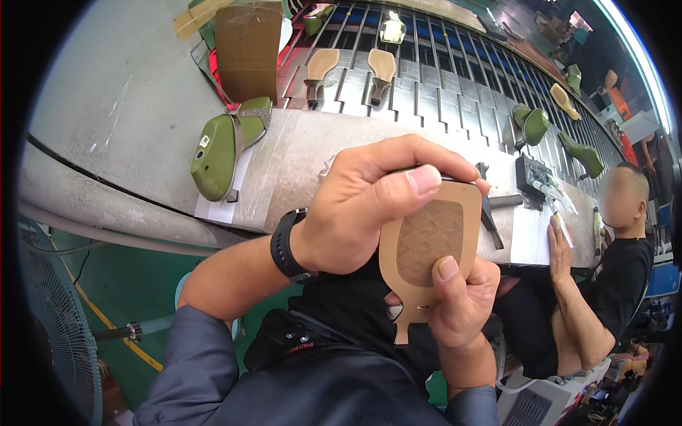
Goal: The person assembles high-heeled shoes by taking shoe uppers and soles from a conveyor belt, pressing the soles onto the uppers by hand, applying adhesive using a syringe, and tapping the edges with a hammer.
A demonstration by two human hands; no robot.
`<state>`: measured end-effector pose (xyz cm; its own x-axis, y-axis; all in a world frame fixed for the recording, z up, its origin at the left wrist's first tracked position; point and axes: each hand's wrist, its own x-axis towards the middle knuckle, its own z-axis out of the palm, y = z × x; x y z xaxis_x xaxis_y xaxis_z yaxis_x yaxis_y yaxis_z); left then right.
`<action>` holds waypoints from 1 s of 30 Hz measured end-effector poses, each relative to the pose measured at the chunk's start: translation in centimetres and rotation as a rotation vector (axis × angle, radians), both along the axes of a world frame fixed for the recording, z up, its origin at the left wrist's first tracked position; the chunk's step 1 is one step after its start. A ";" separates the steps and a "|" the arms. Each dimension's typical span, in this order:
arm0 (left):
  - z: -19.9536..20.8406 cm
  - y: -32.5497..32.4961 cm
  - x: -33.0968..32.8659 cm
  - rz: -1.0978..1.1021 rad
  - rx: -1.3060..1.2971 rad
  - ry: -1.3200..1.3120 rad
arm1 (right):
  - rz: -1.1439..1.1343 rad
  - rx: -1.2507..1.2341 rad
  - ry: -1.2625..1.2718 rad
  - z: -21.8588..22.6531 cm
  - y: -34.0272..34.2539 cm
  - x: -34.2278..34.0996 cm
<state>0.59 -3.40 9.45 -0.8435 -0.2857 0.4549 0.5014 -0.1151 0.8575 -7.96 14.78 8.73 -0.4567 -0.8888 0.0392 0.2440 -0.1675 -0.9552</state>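
Note:
Both of my hands hold a tan shoe sole (430, 238) just in front of my body. A brown patch with a diamond pattern covers its broad end. My left hand (366, 202) is closed over the broad end, its thumb near the edge and its fingers curled round the far side. My right hand (462, 302) grips the sole lower down, near the narrow waist, thumb pressed on the face. The sole's underside and some fingertips behind it are hidden. Beyond my hands, a hammer (503, 202) lies on the worktable (305, 142).
A green shoe last (218, 153) lies at the left. Two soles with heels (323, 67) rest on the slatted conveyor (426, 85). A co-worker (604, 270) sits at the right beside a black box (531, 175). A cardboard box (249, 53) stands far left; a fan (53, 326) stands low left.

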 end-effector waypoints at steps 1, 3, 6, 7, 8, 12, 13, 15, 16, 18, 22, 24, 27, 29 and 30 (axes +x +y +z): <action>-0.3 -0.2 -0.3 0.001 0.001 -0.001 | 0.001 0.001 -0.001 0.0 0.0 -0.1; -0.8 -0.7 -1.5 -0.135 0.229 0.028 | -0.029 -0.008 -0.024 0.0 -0.2 -0.8; -0.7 -1.4 -2.8 -0.107 0.199 -0.028 | -0.067 0.019 -0.047 0.2 -1.1 -1.8; -0.8 -1.4 -3.1 -0.104 0.224 -0.028 | -0.118 0.051 -0.054 0.1 -1.3 -2.0; -0.9 -1.1 -3.4 -0.098 0.264 -0.015 | -0.108 0.031 -0.046 -0.1 -1.3 -2.4; -0.7 -1.3 -4.3 -0.009 0.090 0.001 | -0.151 0.012 -0.023 0.1 -1.6 -3.0; -0.6 -1.5 -4.8 -0.013 0.100 -0.002 | -0.155 0.022 -0.025 0.1 -1.8 -3.3; -0.7 -1.9 -5.6 0.017 0.046 0.028 | -0.174 0.007 0.021 0.3 -2.3 -3.9; -0.9 -2.0 -5.9 0.015 0.054 0.039 | -0.104 -0.053 -0.019 0.2 -2.2 -4.6; -1.2 -2.5 -6.5 0.006 0.055 0.050 | -0.109 -0.047 -0.013 0.0 -2.5 -5.1; -1.6 -2.4 -6.6 -0.020 0.078 0.066 | -0.082 -0.066 0.000 0.0 -2.6 -6.0; -2.0 -2.2 -6.5 -0.045 0.062 0.081 | -0.130 -0.025 0.000 0.4 -2.5 -5.9; -1.8 -2.1 -5.5 -0.081 0.033 0.068 | -0.169 0.033 0.026 0.7 -2.2 -5.7; -1.3 -1.9 -4.3 0.070 -0.095 0.025 | -0.152 0.051 0.046 0.5 -1.8 -5.1; -0.9 -1.2 -3.7 0.063 -0.060 0.035 | -0.108 0.018 0.035 0.5 -1.2 -4.7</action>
<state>-3.11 -4.57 8.50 -0.8080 -0.3089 0.5018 0.5360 -0.0316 0.8436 -12.67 13.58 9.19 -0.5487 -0.8350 0.0413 0.1915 -0.1737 -0.9660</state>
